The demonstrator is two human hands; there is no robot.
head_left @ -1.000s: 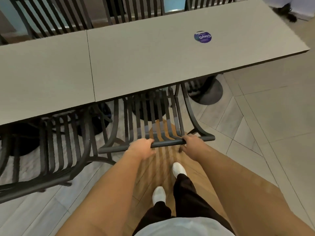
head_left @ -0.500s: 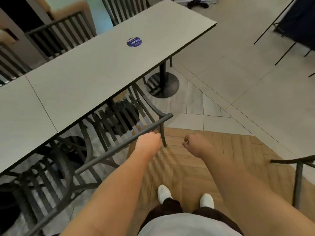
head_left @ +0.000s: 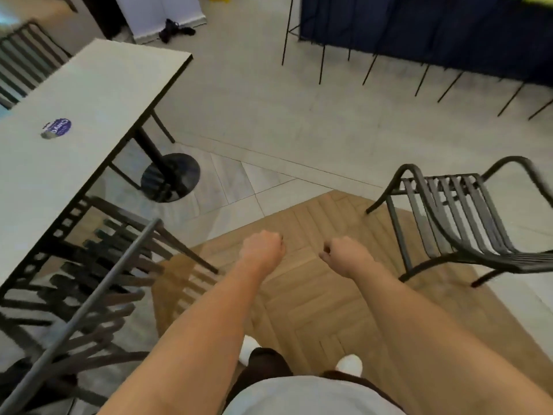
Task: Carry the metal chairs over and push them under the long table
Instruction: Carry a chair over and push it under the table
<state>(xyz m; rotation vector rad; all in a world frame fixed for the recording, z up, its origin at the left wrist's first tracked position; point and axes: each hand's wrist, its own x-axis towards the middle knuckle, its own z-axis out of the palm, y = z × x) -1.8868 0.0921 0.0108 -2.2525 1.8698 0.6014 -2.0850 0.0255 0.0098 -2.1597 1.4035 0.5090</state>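
My left hand [head_left: 263, 250] has let go of the tucked chair [head_left: 98, 283]; both fists, right hand [head_left: 344, 256] too, curl empty. One loose chair [head_left: 460, 223] stands right of the worktop [head_left: 59, 151].

Both hands are curled into loose fists over the wooden floor patch, the left hand [head_left: 263, 248] and right hand [head_left: 347, 256] holding nothing. One metal chair [head_left: 98, 283] sits tucked under the long table [head_left: 74, 115] edge at left; another chair [head_left: 460, 217] stands apart at right.

Pale grey long table [head_left: 74, 94] with purple round sticker [head_left: 56, 127] at 10 o'clock, black slatted metal chair [head_left: 466, 217] at 3 o'clock, tan herringbone wood floor [head_left: 314, 295], navy drape [head_left: 434, 28] at 1 o'clock, white shoes [head_left: 348, 364].
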